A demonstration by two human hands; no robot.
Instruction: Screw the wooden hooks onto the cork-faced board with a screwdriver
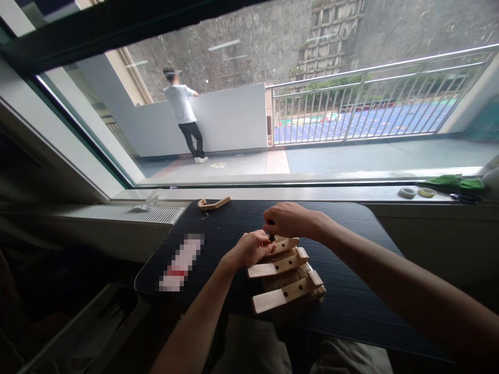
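Note:
Three pale wooden hooks lie side by side across a rough brown board: a near hook (pixel 287 293), a middle hook (pixel 277 267) and a far hook (pixel 286 246). Dark holes show in their faces. My left hand (pixel 254 247) is closed in a pinch at the left part of the far hook; what its fingertips hold is hidden. Above it, my right hand (pixel 287 218) is closed in a fist around a dark tool (pixel 272 238). Only the tool's lower end shows, pointing down by my left fingertips.
The dark table (pixel 335 223) also bears a curved wooden hook (pixel 213 203), small screws (pixel 205 216) and a blurred pink-white packet (pixel 182 262). On the windowsill lie tape rolls (pixel 407 192) and a green cloth (pixel 452 182). Beyond the window, a person (pixel 182 104) leans on a wall.

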